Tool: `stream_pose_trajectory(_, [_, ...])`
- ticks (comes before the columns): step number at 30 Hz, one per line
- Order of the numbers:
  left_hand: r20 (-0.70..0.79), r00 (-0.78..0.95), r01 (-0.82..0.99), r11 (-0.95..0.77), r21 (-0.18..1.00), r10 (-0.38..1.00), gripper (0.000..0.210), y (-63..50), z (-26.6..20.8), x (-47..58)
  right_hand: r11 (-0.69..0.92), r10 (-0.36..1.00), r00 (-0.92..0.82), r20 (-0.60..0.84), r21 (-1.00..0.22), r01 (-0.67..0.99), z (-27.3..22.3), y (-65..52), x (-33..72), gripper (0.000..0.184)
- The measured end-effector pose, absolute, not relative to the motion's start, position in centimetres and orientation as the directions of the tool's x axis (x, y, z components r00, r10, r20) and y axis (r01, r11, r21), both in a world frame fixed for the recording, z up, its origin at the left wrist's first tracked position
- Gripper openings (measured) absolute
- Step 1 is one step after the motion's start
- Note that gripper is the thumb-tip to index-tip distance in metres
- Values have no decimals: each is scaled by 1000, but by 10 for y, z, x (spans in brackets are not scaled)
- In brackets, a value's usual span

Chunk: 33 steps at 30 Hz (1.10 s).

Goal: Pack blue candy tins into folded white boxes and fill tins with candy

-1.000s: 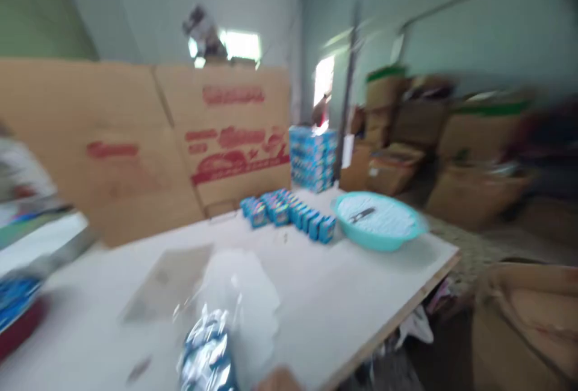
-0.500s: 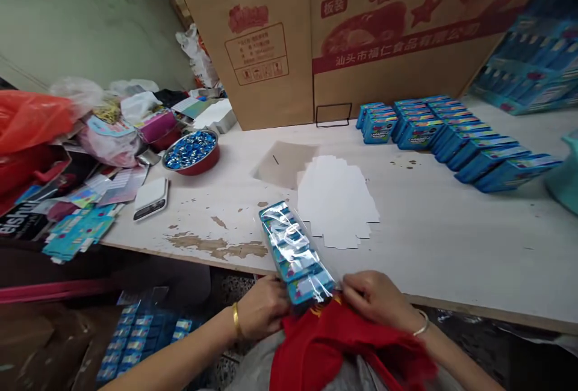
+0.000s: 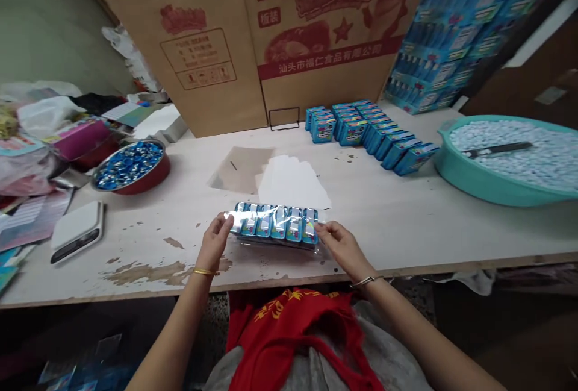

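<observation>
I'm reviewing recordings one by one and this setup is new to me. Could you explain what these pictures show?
There is no machine: a person works bare-handed. The camera sits on the person's head, looking forward and down. The left hand and right hand hold opposite ends of a film-wrapped pack of blue items at the front of the table. On it are white sheets, blue boxes, a white device, a red bowl of shiny blue pieces and a teal tub of white pieces with a dark tool on top.
</observation>
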State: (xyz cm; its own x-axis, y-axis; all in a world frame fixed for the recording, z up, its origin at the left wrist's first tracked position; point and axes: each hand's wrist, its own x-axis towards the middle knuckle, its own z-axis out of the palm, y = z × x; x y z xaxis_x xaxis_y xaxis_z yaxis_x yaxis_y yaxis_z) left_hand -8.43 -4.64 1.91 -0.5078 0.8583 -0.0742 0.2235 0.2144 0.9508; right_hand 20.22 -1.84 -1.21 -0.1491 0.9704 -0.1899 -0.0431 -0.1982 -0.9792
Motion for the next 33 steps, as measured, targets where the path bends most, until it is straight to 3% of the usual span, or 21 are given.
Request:
stream_pose_trajectory(2, [-157,-480,108,236,966,863,52,-41,14,-87,-208,969,-152,-193,-974,-93,-12,-20,195,49])
stream_pose_trajectory(5, [-160,-505,37,207,978,848,46,-38,12,-82,-236,966,-141,-217,-962,-136,-11,-21,192,51])
stream_pose_trajectory(14, [-155,-558,-20,173,985,815,38,-42,22,-78,-336,940,-150,-307,-910,-244,7,-31,187,50])
stream_pose_trajectory(19, [-142,-650,-21,170,985,747,36,-64,31,-103,-297,932,-270,-242,-937,-185,16,-29,161,47])
stream_pose_trajectory(27, [-125,-805,17,233,972,580,41,-97,67,-235,-203,893,-437,-111,-965,-169,10,-12,10,54])
stream_pose_trajectory(33, [-123,-856,68,345,936,502,36,-109,88,-322,-51,855,-518,-20,-998,-46,2,-10,-112,52])
